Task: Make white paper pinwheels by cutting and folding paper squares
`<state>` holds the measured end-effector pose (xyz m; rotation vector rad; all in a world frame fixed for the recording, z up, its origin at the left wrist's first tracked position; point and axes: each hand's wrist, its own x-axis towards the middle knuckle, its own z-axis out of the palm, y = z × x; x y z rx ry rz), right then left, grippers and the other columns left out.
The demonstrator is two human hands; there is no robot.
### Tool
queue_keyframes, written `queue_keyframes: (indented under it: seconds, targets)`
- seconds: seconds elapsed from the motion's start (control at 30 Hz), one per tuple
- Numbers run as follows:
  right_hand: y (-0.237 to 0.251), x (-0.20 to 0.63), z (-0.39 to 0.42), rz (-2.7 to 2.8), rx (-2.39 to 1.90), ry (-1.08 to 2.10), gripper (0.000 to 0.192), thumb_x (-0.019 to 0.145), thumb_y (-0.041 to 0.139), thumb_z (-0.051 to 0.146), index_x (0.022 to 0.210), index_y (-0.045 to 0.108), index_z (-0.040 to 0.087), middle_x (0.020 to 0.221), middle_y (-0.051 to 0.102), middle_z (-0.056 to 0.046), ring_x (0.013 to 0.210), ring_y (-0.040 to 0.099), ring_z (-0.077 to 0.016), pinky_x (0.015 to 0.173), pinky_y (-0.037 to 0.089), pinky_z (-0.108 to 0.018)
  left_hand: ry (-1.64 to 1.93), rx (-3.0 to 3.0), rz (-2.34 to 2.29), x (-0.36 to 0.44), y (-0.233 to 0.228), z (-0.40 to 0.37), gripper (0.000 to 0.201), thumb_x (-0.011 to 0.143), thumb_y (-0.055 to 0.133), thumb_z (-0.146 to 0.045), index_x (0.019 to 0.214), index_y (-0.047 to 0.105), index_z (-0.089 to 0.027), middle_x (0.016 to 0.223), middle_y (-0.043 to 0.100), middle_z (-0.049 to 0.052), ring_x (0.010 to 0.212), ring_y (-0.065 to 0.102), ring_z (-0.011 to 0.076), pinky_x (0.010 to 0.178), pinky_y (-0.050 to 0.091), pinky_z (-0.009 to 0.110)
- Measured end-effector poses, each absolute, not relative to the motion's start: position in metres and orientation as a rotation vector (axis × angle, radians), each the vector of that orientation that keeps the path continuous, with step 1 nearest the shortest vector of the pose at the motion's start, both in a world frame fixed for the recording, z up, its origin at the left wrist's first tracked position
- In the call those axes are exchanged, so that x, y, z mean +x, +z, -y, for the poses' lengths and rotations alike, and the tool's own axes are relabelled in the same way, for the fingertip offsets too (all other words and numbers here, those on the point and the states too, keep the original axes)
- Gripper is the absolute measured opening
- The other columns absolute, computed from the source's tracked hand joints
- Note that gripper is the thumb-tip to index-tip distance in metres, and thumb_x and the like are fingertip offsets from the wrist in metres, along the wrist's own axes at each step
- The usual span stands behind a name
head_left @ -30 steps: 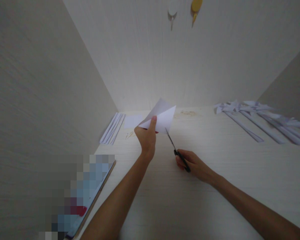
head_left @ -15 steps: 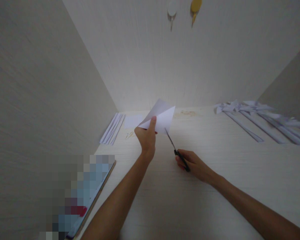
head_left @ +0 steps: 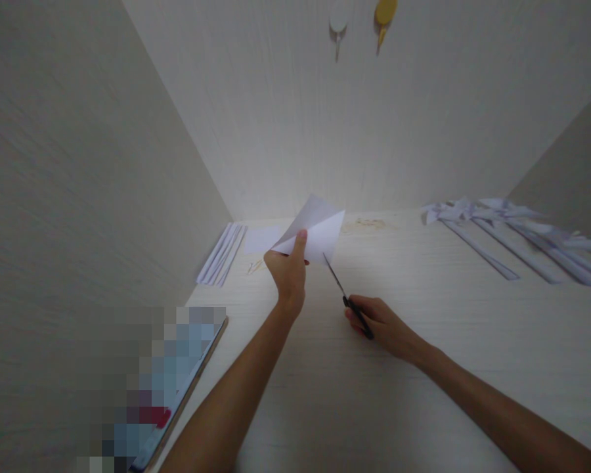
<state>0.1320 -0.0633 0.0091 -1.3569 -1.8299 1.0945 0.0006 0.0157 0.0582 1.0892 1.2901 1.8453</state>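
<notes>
Head view, only one: white paper sheet (head_left: 324,231) up off the tabletop (head_left: 320,394), roughly mid-scene, a crease running across it from near L to far R. L hand (head_left: 289,276) closed on its near-L part, thumb on top, fingers mostly hidden underneath. R hand (head_left: 381,323) sits nearer & to the R, fingers wrapped round black handle of scissors (head_left: 360,317). Key relation: scissors' long axis slants from handle, near R, to tip, far L, aimed at sheet's near edge; tip overlaps sheet just inside that edge, R of L thumb. Contact or any cut: can't tell. Blades show approx. as one thin line, so gap between them can't tell either. L hand is the closer to the sheet (touching); R hand stands apart, w/ only the scissors spanning between. Far L: paper rolls (head_left: 220,255); far R: folded paper shapes (head_left: 454,209) w/ sticks.
</notes>
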Motion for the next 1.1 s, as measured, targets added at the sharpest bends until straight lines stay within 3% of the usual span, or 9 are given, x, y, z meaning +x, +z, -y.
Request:
queue_keyframes:
  seconds: [1.1]
  targets:
    - [0.0065, 0.1308, 0.0629, 1.752, -1.335, 1.132, 0.034, 0.078, 0.041, 0.045, 0.057, 0.036, 0.019, 0.05, 0.038, 0.004, 0.046, 0.035, -0.0081, 0.043, 0.027, -0.022, 1.781, 1.117, -1.292, 0.0034, 0.055, -0.0119, 0.028, 0.055, 0.065, -0.037, 0.054, 0.058, -0.009, 0.049, 0.056, 0.002, 0.038, 0.047, 0.008, 0.031, 0.033, 0.018]
